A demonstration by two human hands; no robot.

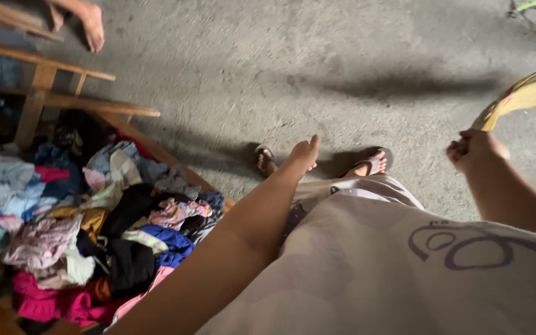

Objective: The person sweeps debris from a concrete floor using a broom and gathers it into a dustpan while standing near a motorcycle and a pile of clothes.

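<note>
Your right hand (474,147) is closed around the handle of the yellow broom (528,93), lifted over the bare concrete floor (317,68), your left hand (304,154) hangs loosely open and empty, and the pile of clothes (88,229) lies unsorted beside you.

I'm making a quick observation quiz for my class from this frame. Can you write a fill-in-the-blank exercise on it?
1. The right hand grips a yellow ____.
2. The left hand is open and holds ____.
3. The heap of clothes lies to the person's ____.
4. The floor is bare grey ____.

Missing words: broom; nothing; left; concrete
</note>
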